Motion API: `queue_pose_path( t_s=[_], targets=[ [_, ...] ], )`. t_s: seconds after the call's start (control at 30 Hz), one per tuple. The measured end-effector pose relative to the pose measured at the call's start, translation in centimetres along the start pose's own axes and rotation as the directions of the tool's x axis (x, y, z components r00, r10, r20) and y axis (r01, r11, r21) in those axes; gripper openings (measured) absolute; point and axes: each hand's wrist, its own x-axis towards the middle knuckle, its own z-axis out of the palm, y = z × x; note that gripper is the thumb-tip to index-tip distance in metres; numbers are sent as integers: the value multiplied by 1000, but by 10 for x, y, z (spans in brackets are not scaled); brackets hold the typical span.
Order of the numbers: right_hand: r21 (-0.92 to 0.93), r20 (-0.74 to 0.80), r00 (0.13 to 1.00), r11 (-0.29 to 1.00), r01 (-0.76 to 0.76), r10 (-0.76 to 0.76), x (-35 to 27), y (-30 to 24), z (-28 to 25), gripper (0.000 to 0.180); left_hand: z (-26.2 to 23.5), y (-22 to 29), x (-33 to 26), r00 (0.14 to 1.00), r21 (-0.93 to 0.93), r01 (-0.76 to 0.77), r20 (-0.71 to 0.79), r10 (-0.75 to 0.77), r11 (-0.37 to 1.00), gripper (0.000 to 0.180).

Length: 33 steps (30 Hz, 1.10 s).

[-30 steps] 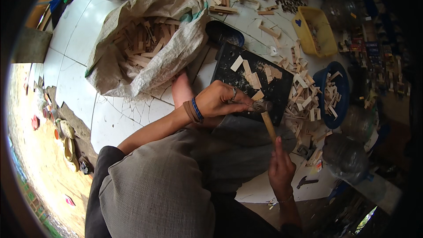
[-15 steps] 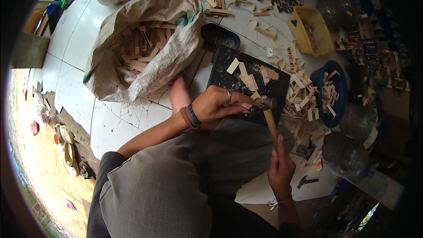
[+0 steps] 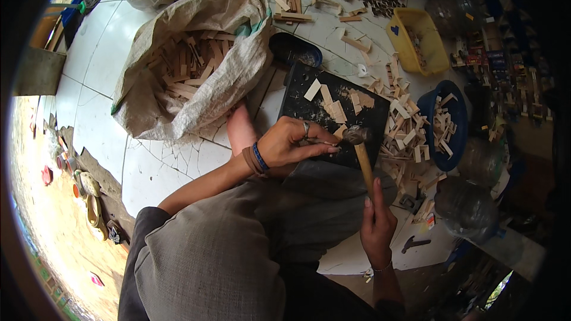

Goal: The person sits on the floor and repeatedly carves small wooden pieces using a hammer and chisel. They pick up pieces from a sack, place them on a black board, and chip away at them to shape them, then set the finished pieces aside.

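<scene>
My right hand [image 3: 378, 226] is wrapped round the wooden handle of a hammer [image 3: 364, 163]. The metal hammer head is just above the black board [image 3: 300, 100], close to the fingertips of my left hand [image 3: 291, 142]. That hand, with a ring and wrist bands, has thumb and forefinger pinched together over the board's near edge. What the pinch holds is too small to make out. Beyond the fingertips a small wooden piece [image 3: 340, 130] shows in part. Several pale wood pieces [image 3: 335, 111] and shavings lie on the board.
Left of the board stands a woven sack [image 3: 238, 77] full of wood strips. To the right are a heap of small wooden pieces [image 3: 404, 122], a blue basin [image 3: 439, 157] and a yellow tub [image 3: 401, 50]. A second hammer [image 3: 415, 244] lies on the tiles.
The hammer head has shifted very slightly beside my left fingertips. My left thumb and forefinger have changed their pinch a little. The rest stays in place.
</scene>
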Motion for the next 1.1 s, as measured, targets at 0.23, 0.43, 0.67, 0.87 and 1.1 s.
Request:
queue_pose_path(
  t_s=[0.23,0.43,0.67,0.87,1.1],
  targets=[
    [-90,18,996,992,88,-87,-4,7,-1,62,2,-4,-1,1000,-94,-14,0,14,995,13],
    [-109,17,995,989,104,-103,-7,8,-5,63,4,-4,-3,997,-167,67,-16,-70,984,12],
    [-146,-62,987,980,136,-146,-8,5,-10,64,8,-6,-4,992,-204,121,-17,-127,971,11],
    [-301,166,983,946,121,-73,-12,-2,-19,66,6,-5,-3,990,-225,138,11,-139,964,13],
    [-105,-140,969,976,190,-204,-11,4,-14,65,8,-4,-4,989,-230,146,4,-149,962,13]
  ],
)
